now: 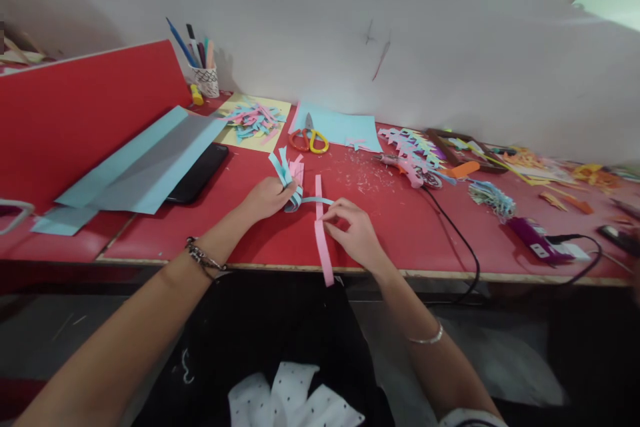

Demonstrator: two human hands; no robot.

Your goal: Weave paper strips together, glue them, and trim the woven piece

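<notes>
My left hand [274, 197] is closed around a folded bundle of blue and pink paper strips [296, 180], just above the red tabletop. From the bundle a narrow blue strip [316, 199] runs across to my right hand [350, 227], whose thumb and forefinger pinch its end. Crossing beneath the blue strip is a pink paper strip [323, 250], which hangs over the front edge of the table close to my right fingers. Whether those fingers also touch the pink strip I cannot tell.
Scissors [309, 137] lie behind my hands, beside blue sheets [350, 123]. Cut strips [255, 120] cover a yellow sheet. A phone [200, 170] lies partly under blue paper on the left. To the right are a pink glue gun [407, 167] with its cord and a purple power strip [537, 240].
</notes>
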